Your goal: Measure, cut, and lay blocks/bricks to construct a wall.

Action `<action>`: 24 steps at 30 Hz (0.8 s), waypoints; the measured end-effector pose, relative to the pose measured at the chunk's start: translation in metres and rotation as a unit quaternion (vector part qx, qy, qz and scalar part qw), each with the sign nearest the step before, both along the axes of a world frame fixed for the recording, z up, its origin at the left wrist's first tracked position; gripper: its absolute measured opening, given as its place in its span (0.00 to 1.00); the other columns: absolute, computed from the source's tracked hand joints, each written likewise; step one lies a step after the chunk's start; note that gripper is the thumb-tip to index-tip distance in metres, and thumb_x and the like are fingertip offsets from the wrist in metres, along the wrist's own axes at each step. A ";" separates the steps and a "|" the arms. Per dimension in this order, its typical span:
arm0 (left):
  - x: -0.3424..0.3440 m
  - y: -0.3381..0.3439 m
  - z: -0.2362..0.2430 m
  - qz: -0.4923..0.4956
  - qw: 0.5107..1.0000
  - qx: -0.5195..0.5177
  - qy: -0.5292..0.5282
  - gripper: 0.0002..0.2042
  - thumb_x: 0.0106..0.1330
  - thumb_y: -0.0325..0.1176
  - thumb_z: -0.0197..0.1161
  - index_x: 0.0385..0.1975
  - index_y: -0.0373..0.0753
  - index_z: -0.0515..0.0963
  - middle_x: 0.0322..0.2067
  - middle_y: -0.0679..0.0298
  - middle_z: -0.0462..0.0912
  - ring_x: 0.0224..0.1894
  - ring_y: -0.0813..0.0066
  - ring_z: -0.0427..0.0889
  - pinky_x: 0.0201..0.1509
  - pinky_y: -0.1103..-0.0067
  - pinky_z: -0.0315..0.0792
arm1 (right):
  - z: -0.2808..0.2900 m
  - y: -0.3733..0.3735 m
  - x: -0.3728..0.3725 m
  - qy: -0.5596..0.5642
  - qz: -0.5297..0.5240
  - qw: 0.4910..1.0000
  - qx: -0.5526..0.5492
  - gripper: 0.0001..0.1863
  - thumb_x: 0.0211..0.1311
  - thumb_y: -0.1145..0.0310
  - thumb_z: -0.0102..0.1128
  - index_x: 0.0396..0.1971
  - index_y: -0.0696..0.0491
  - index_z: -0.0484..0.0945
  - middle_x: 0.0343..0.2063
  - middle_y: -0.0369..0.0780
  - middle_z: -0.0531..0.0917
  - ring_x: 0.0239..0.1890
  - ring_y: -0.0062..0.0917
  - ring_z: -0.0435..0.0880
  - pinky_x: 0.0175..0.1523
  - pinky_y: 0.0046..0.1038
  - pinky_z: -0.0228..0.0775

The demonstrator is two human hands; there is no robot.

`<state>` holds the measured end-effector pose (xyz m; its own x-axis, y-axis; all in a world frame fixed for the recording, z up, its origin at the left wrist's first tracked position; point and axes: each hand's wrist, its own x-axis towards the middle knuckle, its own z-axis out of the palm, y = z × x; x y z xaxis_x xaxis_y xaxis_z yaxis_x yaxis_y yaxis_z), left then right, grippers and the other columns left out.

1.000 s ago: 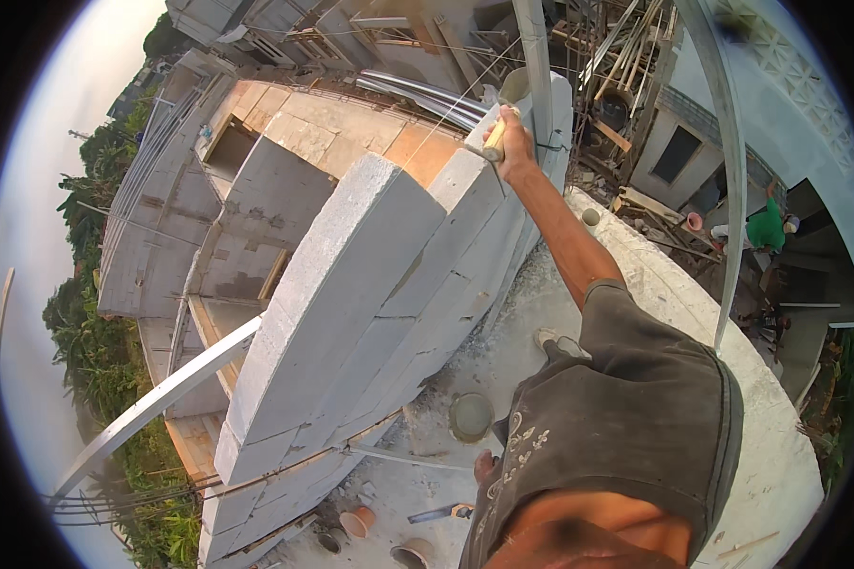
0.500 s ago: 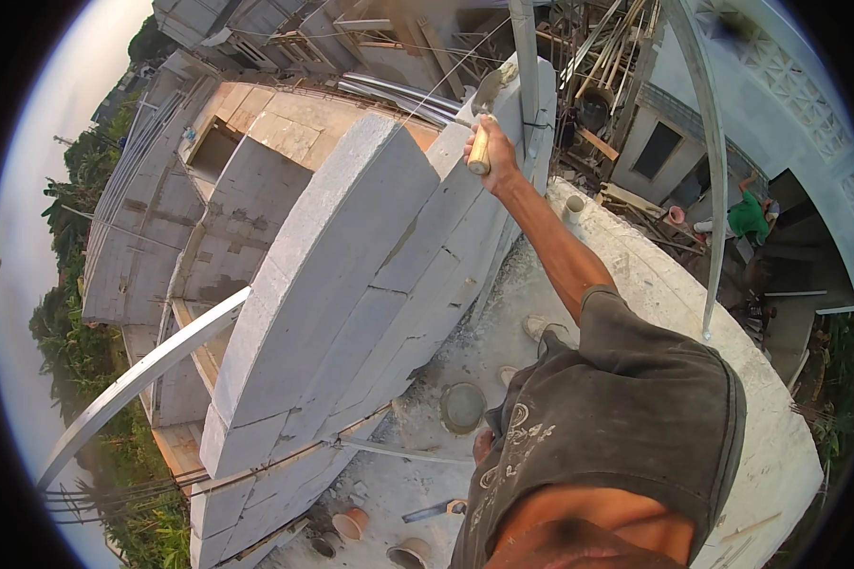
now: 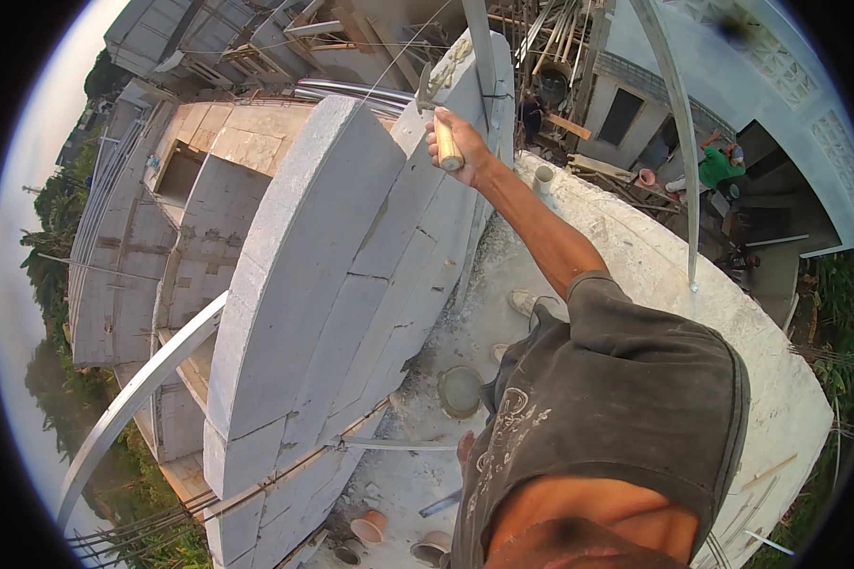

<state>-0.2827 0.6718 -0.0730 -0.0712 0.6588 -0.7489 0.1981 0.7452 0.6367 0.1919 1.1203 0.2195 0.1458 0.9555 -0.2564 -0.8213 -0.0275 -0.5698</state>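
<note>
My right hand [image 3: 455,142] is closed round the pale wooden handle of a trowel [image 3: 450,152], with the arm stretched out far. The trowel's metal blade [image 3: 425,87] stands at the end face of the top course of a light grey block wall [image 3: 299,237]. Beyond the blade, wet mortar [image 3: 453,71] lies on the lower block top. Of my left hand [image 3: 466,446] only a small part shows beside the dark shirt; its fingers are hidden.
A thin string runs above the wall. Metal posts [image 3: 678,123] rise on the right, and a bent pale bar [image 3: 133,398] on the left. A round bucket [image 3: 460,392] and several small pots [image 3: 370,526] stand on the concrete floor. A person in green [image 3: 721,166] is below right.
The view has shifted, so the wall and my right hand sit further left. The trowel has turned in my hand, and its blade now stands more upright near the top block's end.
</note>
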 end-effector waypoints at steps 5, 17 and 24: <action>0.020 0.003 -0.012 -0.002 1.000 0.014 0.022 0.15 0.67 0.45 0.62 0.41 0.39 0.76 0.27 0.66 0.74 0.27 0.76 0.75 0.32 0.76 0.74 | 0.006 -0.028 0.047 -0.517 -0.006 0.856 0.021 0.21 0.62 0.53 0.58 0.45 0.53 0.67 0.27 0.41 0.78 0.25 0.29 0.81 0.30 0.26 0.76; 0.116 0.050 -0.031 -0.050 0.998 -0.033 -0.030 0.22 0.66 0.51 0.61 0.50 0.39 0.76 0.34 0.66 0.78 0.34 0.76 0.76 0.41 0.77 0.73 | -0.065 -0.007 0.093 -0.918 -0.188 0.337 0.095 0.29 0.55 0.74 0.56 0.59 0.42 0.67 0.29 0.36 0.72 0.30 0.30 0.77 0.35 0.33 0.70; 0.150 0.093 0.023 -0.176 0.983 0.044 0.007 0.21 0.67 0.50 0.57 0.48 0.39 0.78 0.38 0.65 0.82 0.40 0.77 0.79 0.43 0.78 0.72 | -0.107 -0.110 0.094 -0.893 0.008 0.442 0.077 0.27 0.56 0.73 0.57 0.59 0.45 0.69 0.27 0.39 0.73 0.31 0.32 0.78 0.38 0.35 0.71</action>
<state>-0.1324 0.7651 -0.0500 0.1631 0.7074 -0.6878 0.4440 0.5699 0.6914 0.2860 1.0107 0.1127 -0.0233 0.9461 0.3232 0.9438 0.1274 -0.3049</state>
